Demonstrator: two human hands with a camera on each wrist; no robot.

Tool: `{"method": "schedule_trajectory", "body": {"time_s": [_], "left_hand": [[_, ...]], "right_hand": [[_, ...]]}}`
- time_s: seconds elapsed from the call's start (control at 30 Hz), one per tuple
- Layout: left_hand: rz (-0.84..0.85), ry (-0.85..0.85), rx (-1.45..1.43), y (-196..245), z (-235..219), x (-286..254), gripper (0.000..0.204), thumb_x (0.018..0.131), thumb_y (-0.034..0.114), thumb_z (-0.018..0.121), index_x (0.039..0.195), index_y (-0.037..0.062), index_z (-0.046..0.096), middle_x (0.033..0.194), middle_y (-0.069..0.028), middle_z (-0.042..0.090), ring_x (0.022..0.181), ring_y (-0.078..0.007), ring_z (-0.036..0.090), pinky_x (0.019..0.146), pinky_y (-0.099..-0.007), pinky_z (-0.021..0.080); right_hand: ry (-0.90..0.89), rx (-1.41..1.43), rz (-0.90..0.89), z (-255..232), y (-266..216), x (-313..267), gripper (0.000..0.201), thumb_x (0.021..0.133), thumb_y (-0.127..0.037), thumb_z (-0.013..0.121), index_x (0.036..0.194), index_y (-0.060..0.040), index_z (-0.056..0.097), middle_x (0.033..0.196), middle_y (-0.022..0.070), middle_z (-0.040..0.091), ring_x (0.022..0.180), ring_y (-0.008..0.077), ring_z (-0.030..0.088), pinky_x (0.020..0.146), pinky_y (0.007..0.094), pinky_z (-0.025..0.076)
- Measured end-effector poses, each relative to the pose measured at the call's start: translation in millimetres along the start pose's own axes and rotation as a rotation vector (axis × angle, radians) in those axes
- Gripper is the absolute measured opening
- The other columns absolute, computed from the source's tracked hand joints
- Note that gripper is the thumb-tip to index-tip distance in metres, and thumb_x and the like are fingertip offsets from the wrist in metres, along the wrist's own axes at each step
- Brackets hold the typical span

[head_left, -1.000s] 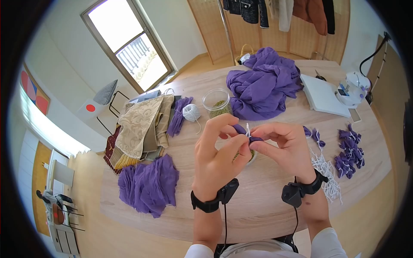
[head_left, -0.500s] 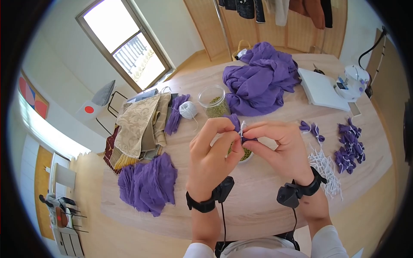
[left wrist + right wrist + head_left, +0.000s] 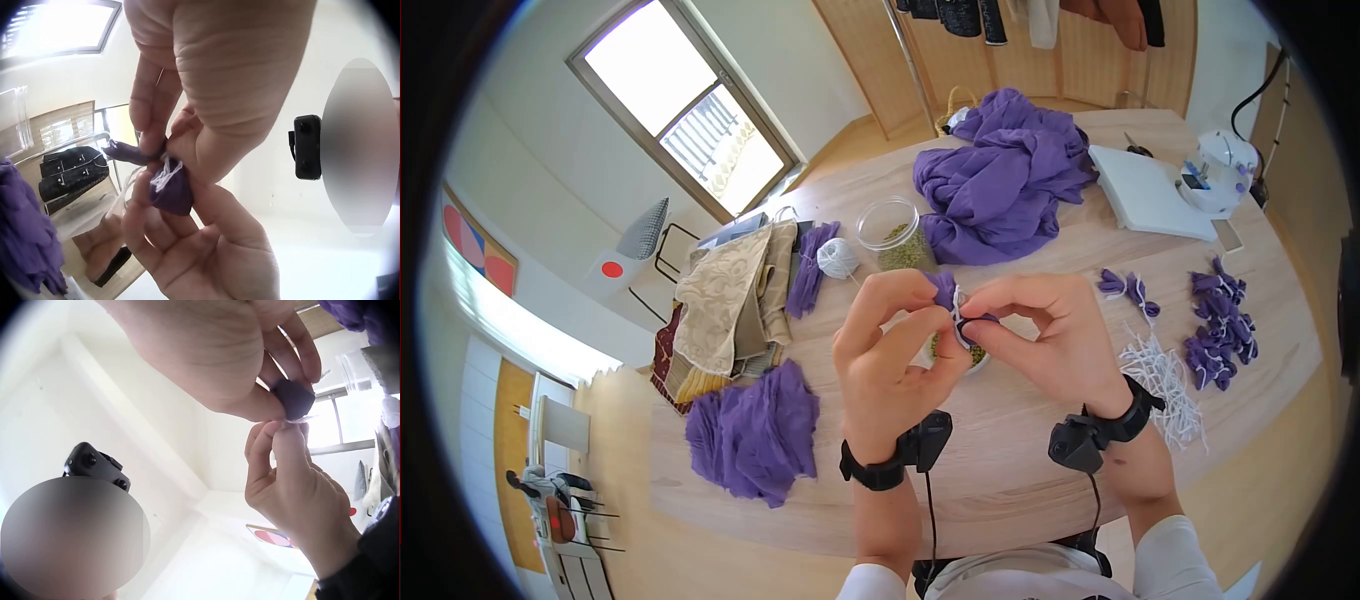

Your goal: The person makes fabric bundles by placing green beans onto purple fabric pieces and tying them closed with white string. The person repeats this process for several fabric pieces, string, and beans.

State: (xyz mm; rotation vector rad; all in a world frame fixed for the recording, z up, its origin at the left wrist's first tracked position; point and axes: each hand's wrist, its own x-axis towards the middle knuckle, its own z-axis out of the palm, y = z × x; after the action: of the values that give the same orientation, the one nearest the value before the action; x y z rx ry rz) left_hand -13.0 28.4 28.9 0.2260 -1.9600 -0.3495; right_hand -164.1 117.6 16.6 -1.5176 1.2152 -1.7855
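Observation:
Both hands meet over the table around a small purple cloth pouch [image 3: 172,195] with white string [image 3: 167,175] wound round its neck. My left hand [image 3: 890,365] pinches the gathered cloth by the string, and a loose purple end [image 3: 942,288] sticks out past its fingertips. Thumb and fingers of my right hand [image 3: 1050,335] grip the rounded part of the pouch, which shows dark in the right wrist view. Below the hands, a small dish of green dried herbs [image 3: 977,354] is mostly hidden. An open clear jar [image 3: 890,222] of the same herbs stands just beyond.
A heap of purple fabric [image 3: 1005,190] lies behind the jar. On the right are tied purple pouches [image 3: 1222,325], cut white strings [image 3: 1160,385] and a sewing machine [image 3: 1220,175]. Folded fabrics [image 3: 725,300], purple cloth pieces [image 3: 755,430] and a white yarn ball [image 3: 836,258] lie left.
Both hands keep hold of the pouch and stay close together, with small finger movements at the string. More of the purple end shows above the left fingers. The head view has shifted slightly.

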Motion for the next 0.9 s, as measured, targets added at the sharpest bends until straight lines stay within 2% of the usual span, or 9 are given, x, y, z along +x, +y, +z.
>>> {"method": "schedule_trajectory", "body": {"time_s": [0.23, 0.53, 0.73, 0.83, 0.9], "left_hand": [[-0.015, -0.036, -0.021, -1.2, -2.7, 0.6, 0.021, 0.06, -0.008, 0.07, 0.079, -0.0005, 0.067, 0.098, -0.0124, 0.062, 0.078, -0.0207, 0.067, 0.068, -0.0287, 0.056], [-0.067, -0.076, -0.047, -4.1, -7.4, 1.3, 0.018, 0.06, -0.008, 0.069, 0.075, 0.0001, 0.066, 0.097, -0.0093, 0.064, 0.076, -0.0181, 0.069, 0.066, -0.027, 0.054], [-0.077, -0.083, -0.095, -9.2, -8.5, 1.1, 0.018, 0.061, -0.007, 0.071, 0.077, 0.0005, 0.067, 0.097, -0.0094, 0.064, 0.076, -0.0184, 0.069, 0.066, -0.0272, 0.053], [-0.065, -0.059, -0.062, -10.2, -7.2, 1.3, 0.019, 0.062, -0.006, 0.073, 0.079, 0.0009, 0.069, 0.095, -0.0097, 0.064, 0.076, -0.0184, 0.067, 0.067, -0.0275, 0.053], [-0.051, -0.034, -0.031, -8.9, -6.2, 1.5, 0.019, 0.062, -0.006, 0.074, 0.079, 0.0014, 0.071, 0.094, -0.0096, 0.064, 0.075, -0.018, 0.065, 0.067, -0.0273, 0.051]], "right_hand": [[-0.018, 0.215, 0.191, -1.7, 0.8, 3.0, 0.01, 0.083, 0.001, 0.07, 0.092, 0.0046, 0.073, 0.085, 0.0069, 0.072, 0.079, 0.009, 0.066, 0.072, 0.0245, 0.055], [-0.047, 0.326, 0.324, -2.6, 5.2, 5.6, 0.011, 0.085, 0.001, 0.069, 0.095, 0.004, 0.074, 0.086, 0.007, 0.073, 0.078, 0.0091, 0.067, 0.07, 0.0226, 0.053], [-0.053, 0.566, 0.323, -1.9, 26.1, 4.4, 0.014, 0.086, -0.001, 0.07, 0.099, 0.0041, 0.073, 0.088, 0.0079, 0.074, 0.08, 0.0105, 0.068, 0.074, 0.0235, 0.054], [0.043, 0.324, 0.283, -0.6, 15.8, 5.8, 0.015, 0.086, -0.001, 0.071, 0.099, 0.0046, 0.073, 0.089, 0.0092, 0.074, 0.082, 0.0112, 0.069, 0.076, 0.024, 0.055], [0.047, 0.292, 0.265, 0.0, 11.2, 6.0, 0.015, 0.086, -0.001, 0.071, 0.1, 0.0051, 0.073, 0.09, 0.01, 0.074, 0.083, 0.0116, 0.07, 0.076, 0.0242, 0.056]]}}
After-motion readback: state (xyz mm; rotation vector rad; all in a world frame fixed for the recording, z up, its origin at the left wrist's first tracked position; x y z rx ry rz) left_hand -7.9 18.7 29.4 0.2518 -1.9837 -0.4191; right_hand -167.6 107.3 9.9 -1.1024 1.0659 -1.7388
